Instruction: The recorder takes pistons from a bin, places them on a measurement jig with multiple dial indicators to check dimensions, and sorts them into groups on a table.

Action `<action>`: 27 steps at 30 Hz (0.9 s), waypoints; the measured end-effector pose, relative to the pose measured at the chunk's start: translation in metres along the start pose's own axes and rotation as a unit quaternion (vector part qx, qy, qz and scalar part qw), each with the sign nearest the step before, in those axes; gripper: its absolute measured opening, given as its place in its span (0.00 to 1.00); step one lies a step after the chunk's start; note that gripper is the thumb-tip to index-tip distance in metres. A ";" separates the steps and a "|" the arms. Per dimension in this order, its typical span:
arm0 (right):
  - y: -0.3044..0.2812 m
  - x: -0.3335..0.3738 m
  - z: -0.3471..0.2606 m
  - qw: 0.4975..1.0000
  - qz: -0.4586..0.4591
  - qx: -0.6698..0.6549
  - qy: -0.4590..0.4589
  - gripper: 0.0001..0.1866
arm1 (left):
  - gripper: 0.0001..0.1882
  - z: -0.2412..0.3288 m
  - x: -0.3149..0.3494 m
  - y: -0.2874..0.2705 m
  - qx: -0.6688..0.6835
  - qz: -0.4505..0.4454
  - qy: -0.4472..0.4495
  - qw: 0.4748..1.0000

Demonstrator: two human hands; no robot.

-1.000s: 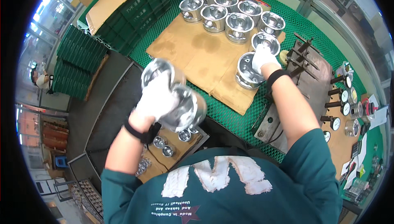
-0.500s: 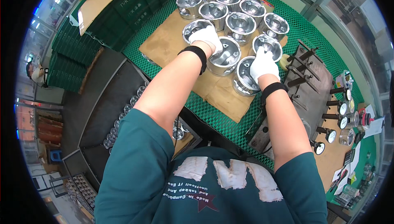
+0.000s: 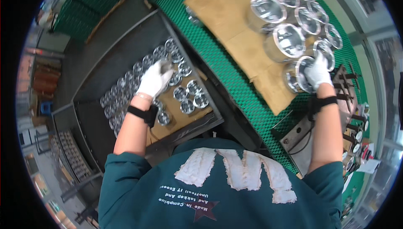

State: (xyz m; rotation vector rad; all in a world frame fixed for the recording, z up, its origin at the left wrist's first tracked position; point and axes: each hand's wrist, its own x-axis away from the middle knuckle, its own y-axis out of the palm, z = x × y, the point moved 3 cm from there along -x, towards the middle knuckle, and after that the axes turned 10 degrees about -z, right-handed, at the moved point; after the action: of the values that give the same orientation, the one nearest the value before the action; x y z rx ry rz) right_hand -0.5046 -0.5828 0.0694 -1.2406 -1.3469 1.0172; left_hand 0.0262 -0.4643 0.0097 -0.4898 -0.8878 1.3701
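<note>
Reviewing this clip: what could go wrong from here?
The left hand is at closely set small metal cups in the dark bin; neighbours might get knocked and marked. The right hand is at crowded large metal cups, which could bump rims. The right forearm crosses the metal fixture, so its black wristband might snag.

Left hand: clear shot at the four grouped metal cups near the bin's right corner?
Likely yes: the left hand is over the same dark bin, close to those four metal cups. Nothing visibly covers them. Whether its fingers already hold something is unclear.
</note>
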 end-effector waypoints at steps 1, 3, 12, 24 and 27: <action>-0.002 0.002 0.000 0.999 -0.018 -0.027 -0.025 0.40 | 0.21 -0.060 0.029 0.009 -0.008 -0.015 -0.065 0.998; -0.013 0.019 -0.028 0.995 0.000 -0.027 -0.092 0.40 | 0.20 -0.129 0.090 0.013 -0.099 -0.102 -0.201 0.969; 0.097 0.058 -0.149 0.948 -0.015 0.105 -0.299 0.46 | 0.22 -0.303 0.179 0.066 -0.113 -0.291 -0.332 0.890; 0.114 0.050 -0.131 0.933 -0.042 0.214 -0.286 0.58 | 0.19 -0.440 0.140 0.159 -0.115 -0.436 -0.358 0.817; 0.114 0.045 -0.122 0.933 -0.069 0.218 -0.277 0.60 | 0.27 -0.461 0.124 0.180 -0.119 -0.398 -0.372 0.830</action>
State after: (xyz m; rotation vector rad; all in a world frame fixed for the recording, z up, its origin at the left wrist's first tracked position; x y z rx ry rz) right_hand -0.3653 -0.5296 -0.0187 -0.5308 -1.4849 1.5350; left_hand 0.2669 -0.2256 -0.3714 0.2842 -1.6770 0.6322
